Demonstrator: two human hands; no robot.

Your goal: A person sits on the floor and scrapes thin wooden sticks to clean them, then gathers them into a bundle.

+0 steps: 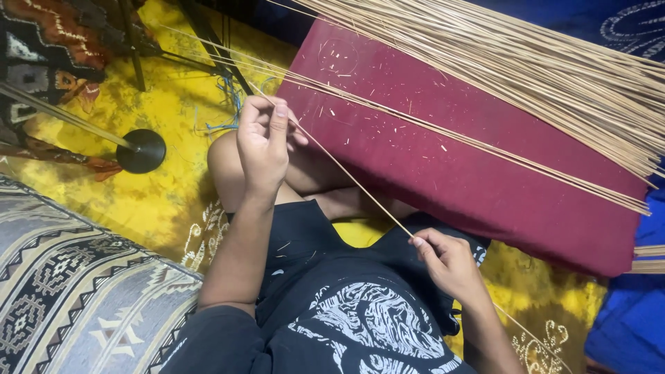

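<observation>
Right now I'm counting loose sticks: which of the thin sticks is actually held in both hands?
The single thin stick running diagonally from the left hand to the right hand; the stick bundle lies untouched across the maroon cushion.

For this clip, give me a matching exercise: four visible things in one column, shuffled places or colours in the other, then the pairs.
Things:
1. left hand
2. right hand
3. stick bundle
4. round black base

Descriptions:
A. lies across the maroon cushion
B. on the yellow cloth, at left
C. pinches the thin stick at its upper end
D. pinches the same stick lower, over the lap

Pairs: 1-C, 2-D, 3-A, 4-B
</observation>
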